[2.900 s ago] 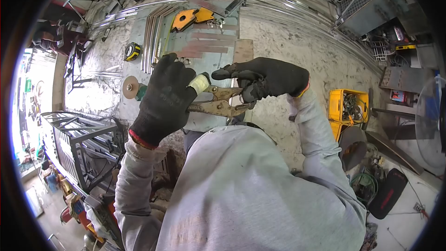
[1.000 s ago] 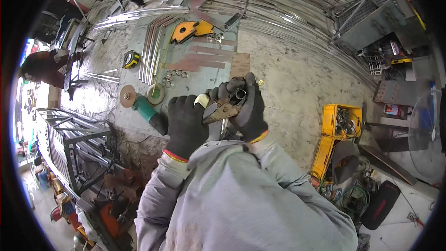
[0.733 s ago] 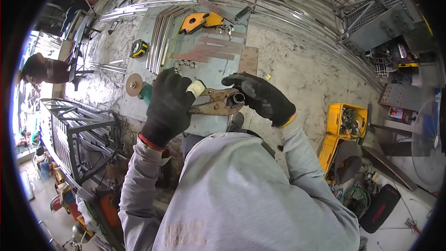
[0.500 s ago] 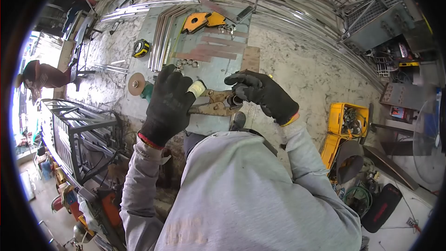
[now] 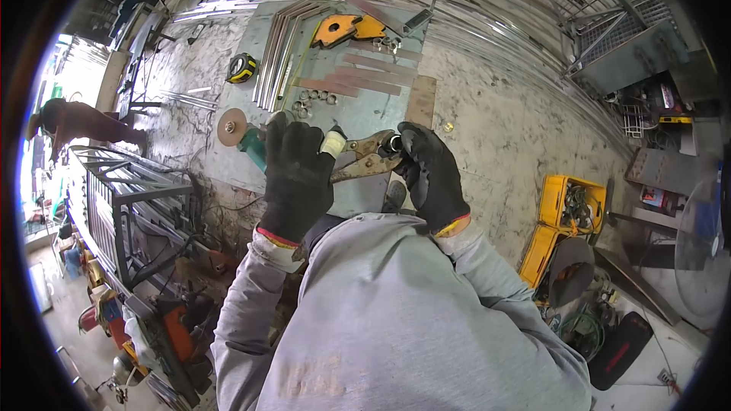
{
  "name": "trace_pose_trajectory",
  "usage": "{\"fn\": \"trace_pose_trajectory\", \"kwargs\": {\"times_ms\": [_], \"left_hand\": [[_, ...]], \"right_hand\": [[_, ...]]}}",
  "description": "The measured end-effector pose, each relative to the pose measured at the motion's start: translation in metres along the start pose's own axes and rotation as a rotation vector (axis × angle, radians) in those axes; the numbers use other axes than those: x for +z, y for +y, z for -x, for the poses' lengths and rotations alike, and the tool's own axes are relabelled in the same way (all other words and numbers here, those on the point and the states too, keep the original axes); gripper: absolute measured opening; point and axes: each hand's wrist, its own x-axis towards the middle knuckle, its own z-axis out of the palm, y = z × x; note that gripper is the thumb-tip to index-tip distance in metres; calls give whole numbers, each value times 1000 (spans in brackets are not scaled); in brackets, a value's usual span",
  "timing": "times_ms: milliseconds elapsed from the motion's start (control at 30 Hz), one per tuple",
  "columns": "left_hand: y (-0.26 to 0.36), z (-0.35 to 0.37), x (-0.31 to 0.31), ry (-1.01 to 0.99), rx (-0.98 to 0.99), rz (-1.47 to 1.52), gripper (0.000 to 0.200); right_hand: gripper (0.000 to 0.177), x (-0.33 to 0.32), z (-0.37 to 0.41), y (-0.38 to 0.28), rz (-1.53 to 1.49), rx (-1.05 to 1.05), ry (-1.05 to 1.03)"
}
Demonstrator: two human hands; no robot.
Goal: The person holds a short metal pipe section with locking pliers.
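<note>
My left hand, in a black glove with tape on one finger, is wrapped round the handles of worn locking pliers. At the pliers' jaws is a small dark metal ring. My right hand, also in a black glove, has its fingers closed on that ring. Just beyond my left hand lies a green angle grinder with a brown disc. Several small metal rings and flat reddish strips lie on the grey metal sheet.
Orange magnetic squares, bent metal bars and a tape measure lie ahead. Yellow crates stand at the right, a metal frame at the left. Another person is at the far left.
My right hand has moved in from spread fingers to close round the ring at the jaws. Both hands appear shifted within the view, which itself has turned slightly.
</note>
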Motion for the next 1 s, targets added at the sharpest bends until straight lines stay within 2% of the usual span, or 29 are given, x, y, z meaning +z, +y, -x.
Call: {"fn": "trace_pose_trajectory", "kwargs": {"times_ms": [33,67,100,167,233,367,467,533,700,767,800,867,900,933,1000], "left_hand": [[1,2,1,-39,-26,-21,58],[2,3,1,-38,-28,-23,58],[6,3,1,-67,-53,-44,59],[9,5,2,-92,-74,-62,61],[12,6,7,-25,-97,-66,63],[9,4,7,-20,-88,-70,66],[6,6,7,40,-33,-23,65],[7,3,4,103,-4,-7,29],[4,4,7,43,-20,21,30],[4,3,5,6,-25,17,31],[5,1,4,-24,-43,24,32],[11,-3,1,-51,-53,40,34],[15,-4,-1,-41,-55,48,34],[19,-5,-1,-28,-57,55,35],[27,-6,4,-33,-67,67,34]], "right_hand": [[37,7,7,-5,144,-86,45],[36,12,11,-7,287,-171,93],[36,13,9,-3,288,-172,92],[34,11,4,8,16,-139,218],[33,11,-1,11,2,-169,232],[31,12,0,7,22,-198,247],[31,12,-1,8,11,-196,256],[30,11,1,8,21,-203,240],[29,4,0,5,28,-173,196],[42,3,-2,1,155,-171,146],[42,3,-6,5,155,-172,149],[66,15,-14,12,-312,-231,-17],[83,14,-14,10,-295,-180,-82],[83,18,-13,7,-290,-188,-76],[83,27,-13,6,-644,-76,-167]]}}
